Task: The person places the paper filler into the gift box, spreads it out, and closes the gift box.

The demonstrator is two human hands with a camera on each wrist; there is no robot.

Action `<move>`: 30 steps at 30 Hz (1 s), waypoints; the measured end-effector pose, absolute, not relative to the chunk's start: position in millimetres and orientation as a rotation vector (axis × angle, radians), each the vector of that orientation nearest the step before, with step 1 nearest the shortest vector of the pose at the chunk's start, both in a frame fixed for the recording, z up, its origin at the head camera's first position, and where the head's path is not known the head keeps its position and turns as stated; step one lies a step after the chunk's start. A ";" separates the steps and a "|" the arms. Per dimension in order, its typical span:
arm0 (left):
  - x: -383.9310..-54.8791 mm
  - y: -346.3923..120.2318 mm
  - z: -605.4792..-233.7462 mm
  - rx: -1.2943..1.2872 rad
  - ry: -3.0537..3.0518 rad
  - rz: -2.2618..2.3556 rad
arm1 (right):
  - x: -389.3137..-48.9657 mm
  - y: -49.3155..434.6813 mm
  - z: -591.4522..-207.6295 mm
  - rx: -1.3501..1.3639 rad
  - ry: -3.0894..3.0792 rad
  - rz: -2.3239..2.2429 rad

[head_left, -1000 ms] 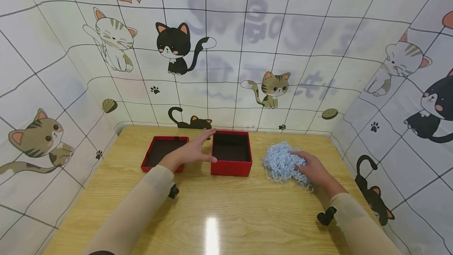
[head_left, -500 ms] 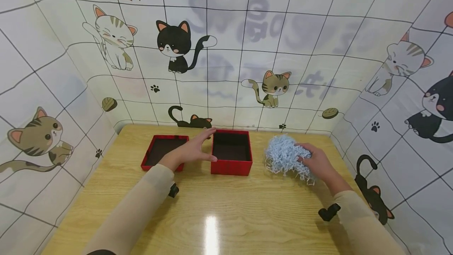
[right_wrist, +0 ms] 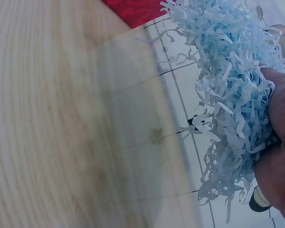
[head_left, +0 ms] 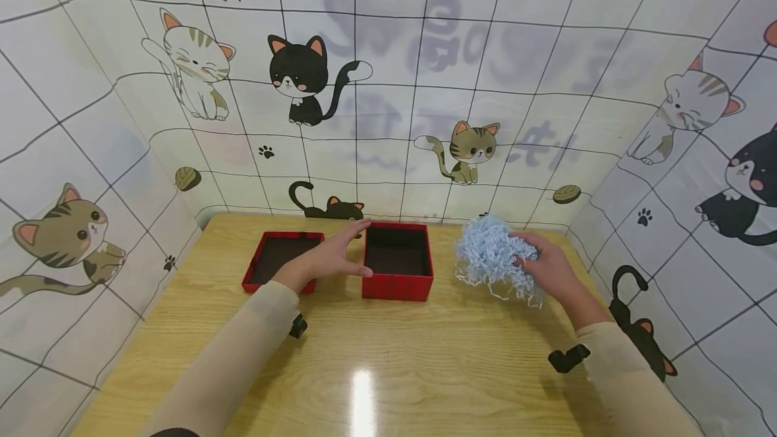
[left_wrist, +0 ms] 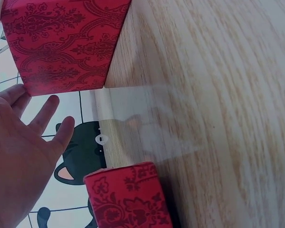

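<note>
In the head view, a red box [head_left: 397, 287] with a dark inside stands near the table's back. My left hand [head_left: 324, 260] touches its left side, index finger by the far corner and thumb by the near corner. The left wrist view shows the patterned box wall [left_wrist: 66, 45] and the left hand's fingers [left_wrist: 64, 137] spread and fairly straight. To the right, my right hand [head_left: 551, 268] grips a bundle of light-blue shredded paper [head_left: 490, 255], held just above the table. The right wrist view shows loose strands of the shredded paper [right_wrist: 232, 104] hanging down, with the thumb pressed into it.
A shallow red box lid [head_left: 257, 268], dark inside, lies left of the box, partly behind the left hand. The wooden table [head_left: 425, 369] meets a cat-printed wall covering [head_left: 388, 120] at the back and sides.
My right hand has gathered the shredded paper and raised it slightly off the table, moving a little away from me. The left hand and box have stayed put.
</note>
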State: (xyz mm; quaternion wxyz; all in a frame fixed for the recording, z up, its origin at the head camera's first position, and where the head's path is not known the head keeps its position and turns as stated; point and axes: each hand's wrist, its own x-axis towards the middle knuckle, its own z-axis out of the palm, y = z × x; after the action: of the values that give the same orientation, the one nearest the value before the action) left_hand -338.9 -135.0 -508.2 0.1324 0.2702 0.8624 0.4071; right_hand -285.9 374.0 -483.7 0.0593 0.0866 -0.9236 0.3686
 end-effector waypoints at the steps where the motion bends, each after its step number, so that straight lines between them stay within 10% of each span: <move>1: -338.7 -135.0 -507.8 0.782 2.502 1.182 | -286.4 373.1 -482.0 0.268 -2.792 1.113; 30: -337.6 -134.2 -509.4 0.798 2.508 1.198 | -297.7 333.2 -429.8 0.431 -2.738 1.124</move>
State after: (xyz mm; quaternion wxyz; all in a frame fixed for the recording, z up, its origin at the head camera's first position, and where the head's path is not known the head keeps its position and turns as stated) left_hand -337.6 -134.2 -509.4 0.1246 0.2737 0.8606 0.4111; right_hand -297.7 333.2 -429.8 0.0750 0.1436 -0.9128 0.3748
